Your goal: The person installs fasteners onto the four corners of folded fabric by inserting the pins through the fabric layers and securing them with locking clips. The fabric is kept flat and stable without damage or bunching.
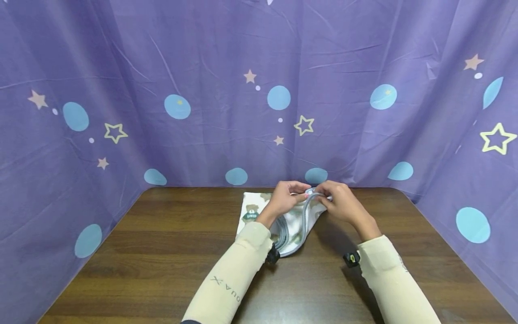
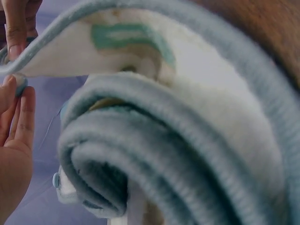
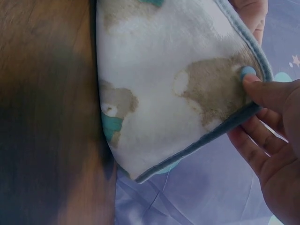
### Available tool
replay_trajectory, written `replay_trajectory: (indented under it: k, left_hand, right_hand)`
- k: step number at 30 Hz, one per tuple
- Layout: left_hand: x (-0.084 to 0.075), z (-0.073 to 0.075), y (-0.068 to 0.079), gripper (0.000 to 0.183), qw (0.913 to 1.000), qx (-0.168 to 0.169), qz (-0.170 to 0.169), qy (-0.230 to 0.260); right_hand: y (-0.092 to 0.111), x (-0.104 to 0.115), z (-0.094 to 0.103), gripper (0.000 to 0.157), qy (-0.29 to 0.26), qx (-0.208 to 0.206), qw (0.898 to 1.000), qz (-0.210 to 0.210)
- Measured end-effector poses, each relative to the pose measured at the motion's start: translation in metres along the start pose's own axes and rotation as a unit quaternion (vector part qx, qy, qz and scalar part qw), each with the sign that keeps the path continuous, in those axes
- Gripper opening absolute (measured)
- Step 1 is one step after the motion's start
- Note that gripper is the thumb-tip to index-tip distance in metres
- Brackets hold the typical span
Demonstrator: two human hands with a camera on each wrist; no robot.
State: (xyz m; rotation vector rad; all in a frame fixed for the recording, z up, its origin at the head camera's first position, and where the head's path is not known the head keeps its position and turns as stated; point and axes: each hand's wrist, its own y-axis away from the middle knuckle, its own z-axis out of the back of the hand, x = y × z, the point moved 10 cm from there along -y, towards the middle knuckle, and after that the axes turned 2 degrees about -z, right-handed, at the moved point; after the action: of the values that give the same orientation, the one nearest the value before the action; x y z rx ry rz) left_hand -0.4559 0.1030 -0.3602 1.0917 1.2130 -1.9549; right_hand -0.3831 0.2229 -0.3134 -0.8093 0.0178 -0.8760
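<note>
A white fleece cloth (image 1: 252, 208) with brown bear prints and grey-blue edging lies partly on the table, its far corner lifted. My left hand (image 1: 283, 200) pinches a light-blue snap button (image 2: 21, 84) at the cloth's edge between thumb and fingertips. My right hand (image 1: 340, 201) grips the raised edge close beside it. In the right wrist view, its thumb rests on a blue snap button (image 3: 247, 72), with the fingers behind the cloth. Layers of grey-blue edging (image 2: 108, 136) curl into a roll near my left wrist. What lies inside the roll is hidden.
Both hands work near the back edge of the brown wooden table (image 1: 182, 252). A purple curtain (image 1: 226, 112) with stars and blue dots hangs behind and at both sides. Small black cameras (image 1: 351, 259) sit at my wrists.
</note>
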Motion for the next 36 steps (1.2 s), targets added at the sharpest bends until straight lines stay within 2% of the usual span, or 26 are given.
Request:
replay_trajectory:
  k: [6, 14, 20, 24, 29, 33, 36]
  left_hand:
    - [-0.002, -0.001, 0.000, 0.024, 0.9999, 0.004, -0.006, -0.009]
    - [-0.002, -0.003, 0.002, 0.024, 0.9994, 0.015, -0.009, -0.030]
    - [-0.005, 0.008, 0.006, 0.021, 0.9990, 0.005, -0.018, -0.039]
    - [-0.003, 0.027, 0.012, 0.020, 0.9968, -0.019, -0.008, -0.078]
    - [0.012, 0.062, 0.023, 0.018, 0.9913, -0.061, 0.043, -0.109]
    - [0.024, 0.094, 0.034, 0.014, 0.9893, -0.098, 0.083, -0.069]
    - [0.033, 0.116, 0.043, 0.013, 0.9832, -0.134, 0.118, -0.038]
  right_hand:
    - [0.000, 0.000, 0.000, 0.016, 0.003, -0.001, 1.000, 0.010]
    - [-0.002, 0.011, -0.002, 0.021, 0.007, 0.008, 0.999, 0.047]
    - [-0.002, 0.014, 0.001, 0.021, 0.012, 0.023, 0.999, 0.041]
    - [0.000, 0.014, 0.002, 0.020, 0.017, 0.036, 0.998, 0.038]
    - [0.008, 0.010, 0.006, 0.023, 0.035, 0.046, 0.998, 0.040]
    - [0.017, 0.006, 0.007, 0.026, 0.045, 0.061, 0.996, 0.047]
    - [0.025, 0.005, 0.007, 0.029, 0.056, 0.071, 0.994, 0.055]
